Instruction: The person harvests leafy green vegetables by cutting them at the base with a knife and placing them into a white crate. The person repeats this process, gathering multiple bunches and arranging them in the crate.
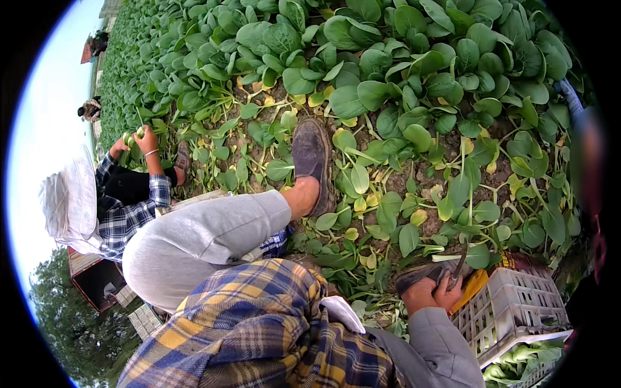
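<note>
Leafy green vegetables with broad leaves and pale stalks, probably bok choy, fill the ground before me. My right hand is low beside my right shoe, partly hidden behind my shin. Its fingers are closed around a small curved knife, whose dark blade points up toward the plants. Just past the blade lie cut leaves and a pale stalk. My left hand is out of view. My left shoe rests on soil among loose and yellowed leaves.
A white plastic crate stands right of my right foot, with greens in another crate below it. At left, a co-worker in a white hat holds greens. Farther off are more people and an open-backed truck.
</note>
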`<state>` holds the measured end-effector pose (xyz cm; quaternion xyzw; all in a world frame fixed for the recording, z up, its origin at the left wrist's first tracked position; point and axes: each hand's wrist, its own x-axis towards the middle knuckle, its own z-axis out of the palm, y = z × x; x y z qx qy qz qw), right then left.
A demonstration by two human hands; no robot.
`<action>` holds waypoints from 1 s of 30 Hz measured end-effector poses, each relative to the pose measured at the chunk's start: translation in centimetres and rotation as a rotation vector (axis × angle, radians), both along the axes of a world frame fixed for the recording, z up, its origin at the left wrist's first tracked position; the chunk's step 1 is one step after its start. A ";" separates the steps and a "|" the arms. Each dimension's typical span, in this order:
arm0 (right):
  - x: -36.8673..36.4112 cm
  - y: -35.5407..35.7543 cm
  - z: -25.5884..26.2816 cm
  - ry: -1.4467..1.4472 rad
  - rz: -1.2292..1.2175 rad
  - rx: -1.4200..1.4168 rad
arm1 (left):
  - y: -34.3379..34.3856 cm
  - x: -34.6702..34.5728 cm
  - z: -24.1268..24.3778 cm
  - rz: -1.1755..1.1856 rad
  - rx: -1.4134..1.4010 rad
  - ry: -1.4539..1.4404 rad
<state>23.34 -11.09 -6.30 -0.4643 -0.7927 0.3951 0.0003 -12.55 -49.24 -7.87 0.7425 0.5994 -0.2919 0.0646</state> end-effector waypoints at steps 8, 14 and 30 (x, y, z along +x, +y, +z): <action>-0.9 2.5 0.5 -0.080 0.007 -0.106 | 15.1 3.4 9.6 0.096 -0.400 -0.593; -2.7 3.4 1.4 -0.039 -0.068 -0.241 | 24.2 10.2 12.1 0.515 -0.862 -1.266; -4.6 4.9 1.4 -0.098 0.099 -0.115 | 31.0 6.9 9.7 0.323 -0.334 -1.017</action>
